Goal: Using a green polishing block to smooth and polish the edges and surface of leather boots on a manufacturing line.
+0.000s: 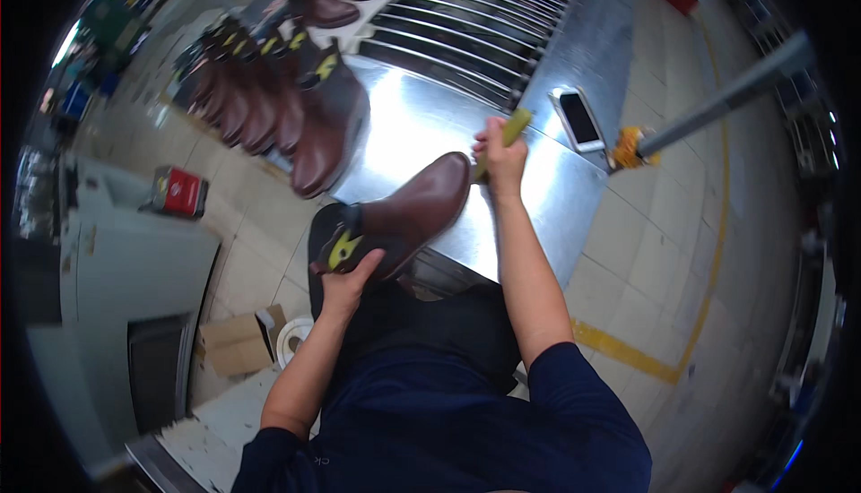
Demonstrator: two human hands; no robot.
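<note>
A brown leather ankle boot (421, 203) with a dark elastic side and a yellow-green patch lies tilted above my lap, its toe pointing away and to the right. My left hand (345, 289) is closed round its shaft, thumb on the dark side panel. Beyond the toe, my right hand (504, 161) grips a slim yellow-green stick-like tool (517, 125). One end sticks out past my fingers; the lower end comes close to the boot's toe, and whether they touch I cannot tell.
A shiny metal table (556, 190) lies ahead, joined to a roller conveyor (457, 40). Brown boots (260, 108) stand in a row at the left. A white phone (578, 119) rests on the table's right side, near a grey pole (726, 94). A red tin (182, 193) sits at the left.
</note>
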